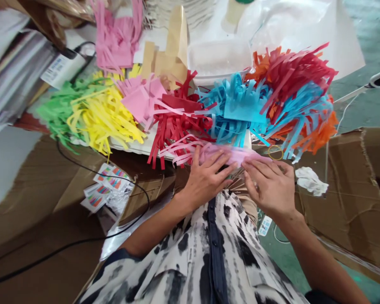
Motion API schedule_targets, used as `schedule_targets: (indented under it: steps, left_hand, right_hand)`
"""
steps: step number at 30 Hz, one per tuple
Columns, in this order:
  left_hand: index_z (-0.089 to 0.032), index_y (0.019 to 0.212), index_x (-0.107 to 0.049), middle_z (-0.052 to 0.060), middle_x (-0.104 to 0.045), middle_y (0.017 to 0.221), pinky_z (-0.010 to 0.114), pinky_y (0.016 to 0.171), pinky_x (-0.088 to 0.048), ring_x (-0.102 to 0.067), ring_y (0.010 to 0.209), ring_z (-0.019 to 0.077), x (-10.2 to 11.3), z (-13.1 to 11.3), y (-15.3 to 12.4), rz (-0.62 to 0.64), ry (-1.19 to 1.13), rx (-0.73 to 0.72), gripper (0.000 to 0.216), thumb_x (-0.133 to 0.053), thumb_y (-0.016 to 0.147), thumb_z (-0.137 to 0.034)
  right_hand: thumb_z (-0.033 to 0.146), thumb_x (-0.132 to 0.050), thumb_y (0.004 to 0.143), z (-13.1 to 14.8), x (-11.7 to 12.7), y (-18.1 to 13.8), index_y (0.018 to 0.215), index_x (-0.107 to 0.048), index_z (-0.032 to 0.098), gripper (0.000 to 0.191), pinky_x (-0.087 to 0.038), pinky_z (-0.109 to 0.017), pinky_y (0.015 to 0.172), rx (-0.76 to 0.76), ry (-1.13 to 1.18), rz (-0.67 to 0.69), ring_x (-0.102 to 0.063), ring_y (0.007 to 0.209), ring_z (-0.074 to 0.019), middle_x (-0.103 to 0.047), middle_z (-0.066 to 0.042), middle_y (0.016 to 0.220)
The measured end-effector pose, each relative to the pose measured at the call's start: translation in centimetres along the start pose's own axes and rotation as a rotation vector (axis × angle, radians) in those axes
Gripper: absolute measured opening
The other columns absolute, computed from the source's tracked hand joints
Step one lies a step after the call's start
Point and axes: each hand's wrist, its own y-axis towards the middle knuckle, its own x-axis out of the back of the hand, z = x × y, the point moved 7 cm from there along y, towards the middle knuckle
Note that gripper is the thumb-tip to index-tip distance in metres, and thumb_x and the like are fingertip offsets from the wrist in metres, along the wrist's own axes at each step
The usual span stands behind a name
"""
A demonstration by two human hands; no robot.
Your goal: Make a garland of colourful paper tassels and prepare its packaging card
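Observation:
My left hand (205,177) lies flat, fingers stretched out, pressing on a pale pink fringed paper strip (228,154) at the near edge of the work surface. My right hand (270,185) rests beside it with fingers extended over the strip's right end. Just beyond the hands lie piles of cut fringed paper: red (177,122), blue (237,109), pink (139,99), yellow (104,114), green (58,107), and a red, blue and orange heap (300,93).
A yellow rubber band (275,153) lies right of the strip. Crumpled white paper (310,180) sits on brown cardboard (351,198). A black cable (91,238) runs across cardboard at the left, near printed cards (106,185). Brown paper pieces (172,50) and a clear plastic box (220,59) stand behind.

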Motion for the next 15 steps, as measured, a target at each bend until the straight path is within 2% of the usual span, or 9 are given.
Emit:
schedule_targets:
  steps: [3,6,8,10,12,13,15]
  left_hand:
    - [-0.031,0.141,-0.067,0.008,-0.063,0.155,0.079,0.129,-0.008,-0.051,0.152,0.0323,1.3,1.7,-1.1,-0.028,0.004,0.019,0.036,-0.059,0.107,-0.037]
    - [-0.032,0.123,-0.077,0.006,-0.072,0.145,0.078,0.128,-0.01,-0.054,0.148,0.0336,3.5,4.0,-2.4,-0.088,0.057,0.104,0.024,-0.064,0.103,-0.033]
    - [-0.031,0.105,-0.081,0.003,-0.078,0.132,0.075,0.127,-0.017,-0.061,0.138,0.0332,5.3,5.1,-3.1,-0.187,0.138,0.199,0.014,-0.068,0.101,-0.033]
    - [-0.029,0.089,-0.081,0.002,-0.082,0.119,0.069,0.124,-0.026,-0.065,0.127,0.0321,6.9,4.9,-3.3,-0.316,0.224,0.27,0.013,-0.072,0.098,-0.034]
    - [-0.029,0.093,-0.081,0.002,-0.081,0.116,0.062,0.12,-0.034,-0.066,0.12,0.0296,7.0,3.4,-2.5,-0.353,0.248,0.221,0.011,-0.072,0.097,-0.033]
    - [-0.03,0.102,-0.081,0.002,-0.081,0.119,0.058,0.118,-0.037,-0.067,0.12,0.0284,6.3,2.4,-1.8,-0.323,0.232,0.15,0.011,-0.07,0.099,-0.031]
    - [-0.029,0.124,-0.077,0.003,-0.078,0.129,0.05,0.116,-0.043,-0.066,0.125,0.0252,4.2,0.5,-0.2,-0.21,0.16,-0.025,0.026,-0.063,0.103,-0.024]
  right_hand:
    - [0.028,-0.06,0.104,-0.6,0.1,-0.2,0.123,-0.077,0.026,0.025,-0.033,-0.052,0.115,0.034,-0.001,-0.012,-0.071,0.124,-0.0284,-0.079,-0.004,0.13]
    - [0.03,-0.062,0.103,-0.5,0.4,0.0,0.122,-0.077,0.027,0.024,-0.031,-0.054,0.117,0.065,-0.023,-0.025,-0.071,0.122,-0.029,-0.08,-0.004,0.127]
    - [0.031,-0.063,0.102,-0.3,0.5,0.1,0.122,-0.076,0.027,0.024,-0.031,-0.056,0.117,0.082,-0.054,-0.033,-0.071,0.121,-0.0304,-0.081,-0.004,0.124]
    - [0.032,-0.064,0.101,-0.1,0.6,0.4,0.12,-0.076,0.026,0.023,-0.031,-0.057,0.116,0.101,-0.089,-0.044,-0.07,0.121,-0.0324,-0.082,-0.005,0.122]
    - [0.031,-0.065,0.1,0.2,0.8,0.6,0.116,-0.076,0.024,0.021,-0.031,-0.058,0.115,0.121,-0.121,-0.043,-0.068,0.121,-0.0343,-0.082,-0.005,0.12]
    - [0.03,-0.064,0.1,0.3,0.7,0.8,0.116,-0.075,0.023,0.021,-0.03,-0.058,0.115,0.132,-0.136,-0.029,-0.067,0.122,-0.0348,-0.082,-0.006,0.119]
    - [0.028,-0.063,0.1,0.3,0.6,1.2,0.115,-0.073,0.021,0.019,-0.029,-0.058,0.116,0.157,-0.17,-0.013,-0.066,0.122,-0.0341,-0.081,-0.006,0.118]
